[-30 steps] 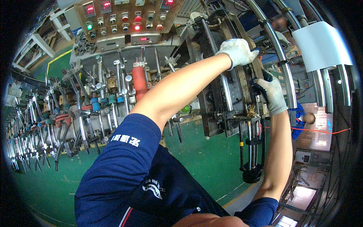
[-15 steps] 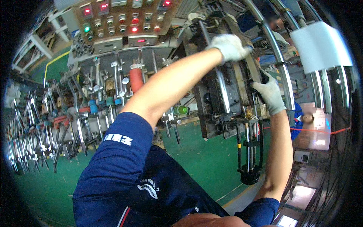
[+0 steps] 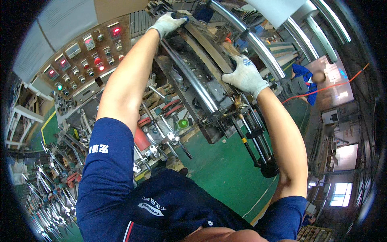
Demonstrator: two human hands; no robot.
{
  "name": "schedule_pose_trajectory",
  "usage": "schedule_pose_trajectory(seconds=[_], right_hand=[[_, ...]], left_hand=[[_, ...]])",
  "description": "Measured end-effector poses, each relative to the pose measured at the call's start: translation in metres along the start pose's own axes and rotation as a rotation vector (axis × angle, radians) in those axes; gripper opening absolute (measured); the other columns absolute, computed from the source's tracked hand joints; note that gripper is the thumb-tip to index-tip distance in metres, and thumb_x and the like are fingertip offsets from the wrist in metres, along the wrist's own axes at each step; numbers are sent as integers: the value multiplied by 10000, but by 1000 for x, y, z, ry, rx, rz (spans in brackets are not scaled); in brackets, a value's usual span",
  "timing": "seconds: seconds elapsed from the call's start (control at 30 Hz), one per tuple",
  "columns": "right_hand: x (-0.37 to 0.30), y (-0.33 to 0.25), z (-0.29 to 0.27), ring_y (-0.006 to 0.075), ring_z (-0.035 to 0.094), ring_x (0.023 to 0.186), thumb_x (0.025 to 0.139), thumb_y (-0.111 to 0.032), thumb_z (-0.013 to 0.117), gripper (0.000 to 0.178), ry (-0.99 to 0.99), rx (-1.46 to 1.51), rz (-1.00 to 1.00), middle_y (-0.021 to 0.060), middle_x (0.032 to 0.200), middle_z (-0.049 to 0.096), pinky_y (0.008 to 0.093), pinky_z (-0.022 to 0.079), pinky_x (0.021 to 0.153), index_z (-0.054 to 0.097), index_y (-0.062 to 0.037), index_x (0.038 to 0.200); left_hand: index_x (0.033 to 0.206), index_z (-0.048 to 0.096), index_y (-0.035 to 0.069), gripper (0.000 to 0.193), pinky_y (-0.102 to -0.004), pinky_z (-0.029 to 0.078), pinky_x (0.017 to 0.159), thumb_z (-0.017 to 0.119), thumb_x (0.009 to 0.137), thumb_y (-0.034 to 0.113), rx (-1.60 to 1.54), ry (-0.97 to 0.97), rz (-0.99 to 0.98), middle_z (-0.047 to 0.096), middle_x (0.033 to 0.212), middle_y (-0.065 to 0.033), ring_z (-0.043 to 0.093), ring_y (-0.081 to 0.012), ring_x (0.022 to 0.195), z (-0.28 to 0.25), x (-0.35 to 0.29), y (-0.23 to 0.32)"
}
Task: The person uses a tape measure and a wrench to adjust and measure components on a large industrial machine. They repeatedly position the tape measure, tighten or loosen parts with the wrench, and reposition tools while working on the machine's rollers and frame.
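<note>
Spread wider than half a second ago, your left hand (image 3: 168, 25) and right hand (image 3: 244, 76) curl closed on opposite ends of the long bar (image 3: 210, 49) between them; bar gripped, work remaining unclear.

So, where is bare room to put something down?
Green floor shows bare between the machine, the dark shirt and the right forearm. Crowded: metal rods and clamps at left, and a long bar between the left hand and right hand.
</note>
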State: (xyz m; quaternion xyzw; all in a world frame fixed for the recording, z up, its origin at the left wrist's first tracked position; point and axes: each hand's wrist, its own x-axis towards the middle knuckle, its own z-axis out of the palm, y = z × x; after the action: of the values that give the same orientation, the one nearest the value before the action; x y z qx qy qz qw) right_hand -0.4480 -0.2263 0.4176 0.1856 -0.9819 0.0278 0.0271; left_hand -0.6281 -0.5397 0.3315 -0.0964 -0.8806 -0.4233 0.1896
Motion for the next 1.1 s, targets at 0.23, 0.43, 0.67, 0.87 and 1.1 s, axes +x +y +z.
schedule_pose_trajectory(seconds=[0.23, 0.43, 0.67, 0.87, 1.1], right_hand=[[2, 4, 8, 438, 561, 1280, 783, -449, 760, 801, 125, -23, -82, 324, 1353, 564, 448, 442, 1119, 577, 24, 1403], [0, -36, -9, 399, 596, 1231, 816, -480, 748, 716, 69, -304, -123, 244, 1325, 604, 471, 501, 1037, 614, -59, 1380], [-26, -8, 17, 370, 630, 1164, 828, -470, 754, 865, 115, -261, -64, 232, 1269, 616, 441, 514, 1014, 454, -7, 1495], [-7, 1, -1, 389, 621, 1168, 822, -461, 744, 823, -50, -144, -140, 255, 1254, 609, 427, 503, 1030, 509, 37, 1433], [-37, -7, -6, 391, 564, 1261, 819, -487, 769, 894, -11, -297, -87, 244, 1352, 581, 463, 478, 1054, 449, 20, 1483]], left_hand=[[1224, 750, 102, 502, -321, 532, 907, 787, 881, 467, -55, 37, -31, 767, 1115, -54, 700, -182, 1007, 16, 24, -32], [1199, 754, 104, 617, -361, 549, 939, 785, 814, 585, -118, 37, -70, 766, 1143, -130, 721, -272, 1072, -1, 12, -16], [1212, 748, 83, 576, -343, 528, 949, 795, 844, 523, -111, 72, -84, 768, 1143, -106, 712, -234, 1061, 4, 14, -11], [1209, 749, 81, 659, -381, 530, 968, 751, 825, 617, 221, 147, 40, 753, 1190, -148, 702, -320, 1123, 6, 25, -29], [1109, 734, -75, 913, -394, 554, 868, 783, 724, 751, 34, 41, -163, 742, 1068, -230, 718, -320, 997, 9, 35, -20]])
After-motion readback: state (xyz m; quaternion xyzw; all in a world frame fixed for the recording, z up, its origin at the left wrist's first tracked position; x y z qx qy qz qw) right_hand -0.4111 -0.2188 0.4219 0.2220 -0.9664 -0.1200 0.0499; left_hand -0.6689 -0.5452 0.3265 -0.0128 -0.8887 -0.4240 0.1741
